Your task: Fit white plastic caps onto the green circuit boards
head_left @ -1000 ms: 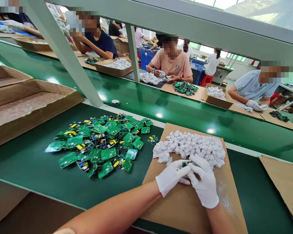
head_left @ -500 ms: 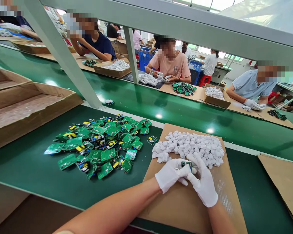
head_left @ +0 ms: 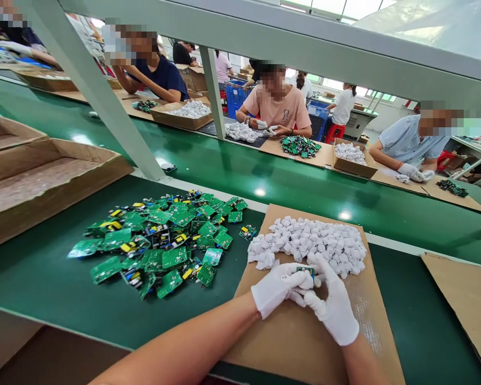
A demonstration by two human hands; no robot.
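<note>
In the head view, the room is a busy workshop, with a pale metal frame [head_left: 264,43] slanting across the top and a glossy green strip [head_left: 224,174] running behind our dark green desk [head_left: 28,272]. Across that strip we see a person in a navy shirt [head_left: 162,79], a person in a pink shirt [head_left: 282,109] and a person in a light blue shirt [head_left: 403,140], seated by heaps of boards and white pieces. On our side, a brown cardboard sheet [head_left: 284,347] lies on the desk, and along its far part spreads a heap of white pieces [head_left: 320,243]. Just in front of that heap, above the sheet, our left grip [head_left: 278,286], in a white glove, is closed on a small green circuit board [head_left: 305,269], the thumb lying over its near face. Our right grip [head_left: 336,305], also gloved, curls in close at the board's right side; we cannot tell whether its fingers clasp it. To the left of the sheet lies a loose pile of green circuit boards [head_left: 176,256] with yellow parts, one single board [head_left: 247,232] apart at its right, and farther left stands a shallow cardboard tray [head_left: 64,195].
</note>
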